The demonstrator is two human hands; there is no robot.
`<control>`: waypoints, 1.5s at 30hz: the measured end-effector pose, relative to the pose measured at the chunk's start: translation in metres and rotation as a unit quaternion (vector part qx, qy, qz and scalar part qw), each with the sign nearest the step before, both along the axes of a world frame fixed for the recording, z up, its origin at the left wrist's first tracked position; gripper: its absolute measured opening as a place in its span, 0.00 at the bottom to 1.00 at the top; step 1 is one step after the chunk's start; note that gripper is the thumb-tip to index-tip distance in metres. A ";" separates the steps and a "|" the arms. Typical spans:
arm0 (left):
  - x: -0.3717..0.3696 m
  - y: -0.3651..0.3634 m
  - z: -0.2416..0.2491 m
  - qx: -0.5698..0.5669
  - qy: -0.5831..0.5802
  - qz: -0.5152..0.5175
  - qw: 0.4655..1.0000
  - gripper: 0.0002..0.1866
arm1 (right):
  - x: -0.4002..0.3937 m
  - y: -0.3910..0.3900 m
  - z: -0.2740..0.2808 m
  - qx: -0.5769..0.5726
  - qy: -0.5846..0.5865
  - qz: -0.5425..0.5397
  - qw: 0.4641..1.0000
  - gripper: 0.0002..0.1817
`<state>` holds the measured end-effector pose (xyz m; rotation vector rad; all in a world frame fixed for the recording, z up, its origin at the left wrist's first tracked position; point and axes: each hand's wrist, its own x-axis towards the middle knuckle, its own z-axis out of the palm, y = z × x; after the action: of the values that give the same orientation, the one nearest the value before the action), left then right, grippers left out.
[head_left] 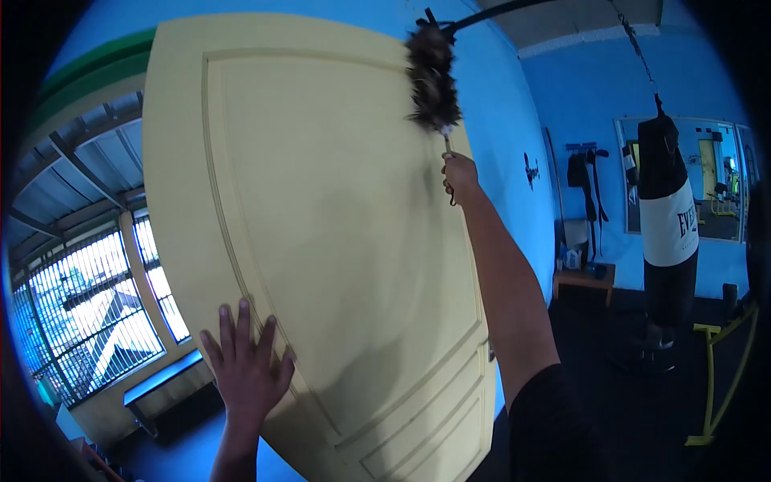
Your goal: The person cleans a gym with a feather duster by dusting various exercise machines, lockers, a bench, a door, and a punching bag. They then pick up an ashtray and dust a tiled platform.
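The feather duster (434,79), its handle clenched in my right hand (460,177), is at the upper centre by the door (337,201), my empty left hand (247,365) spread at lower left; how much is dusted or left, I can't tell.

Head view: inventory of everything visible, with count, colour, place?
Door: one, cream, centre
Duster: one, dark brown, door's upper right
Walls: blue, behind door and at right
Lettering: black, wall right of door
Barred windows: two, bright, left
Beam: one, green, upper left
Bench: one, dark with blue sheen, below windows
Punching bag: one, black and white, right
Chain: one, dark, above bag
Mirror: count unclear, behind bag
Table: one, brown, back wall
Frame: one, yellow, lower right
Left hand: one, fingers spread, door's lower left
Right hand: one, fingers around duster handle
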<state>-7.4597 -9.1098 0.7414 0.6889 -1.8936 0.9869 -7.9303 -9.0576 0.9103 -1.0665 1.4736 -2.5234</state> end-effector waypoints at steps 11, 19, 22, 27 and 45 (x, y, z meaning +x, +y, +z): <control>-0.004 0.000 -0.002 -0.034 0.034 -0.018 0.999 0.26 | 0.173 -0.051 -0.320 -0.058 0.080 -0.070 0.993 0.20; 0.014 0.004 -0.030 0.028 0.102 -0.106 0.989 0.30 | 0.263 -0.011 -0.511 0.164 0.060 -0.064 0.983 0.18; 0.022 0.006 -0.051 0.059 0.065 -0.075 0.993 0.29 | 0.244 -0.017 -0.556 0.136 -0.133 -0.138 0.972 0.19; 0.023 -0.009 -0.123 0.057 0.029 -0.079 0.995 0.25 | 0.317 0.020 -0.611 0.255 -0.077 0.008 0.964 0.18; 0.015 -0.023 -0.191 0.013 0.039 0.001 0.999 0.16 | 0.188 -0.007 -0.721 0.279 -0.205 -0.184 0.920 0.25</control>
<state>-7.4447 -9.1330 0.5503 0.7339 -1.8407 0.9249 -7.7419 -9.0644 0.1894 -0.1740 2.1898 -2.0820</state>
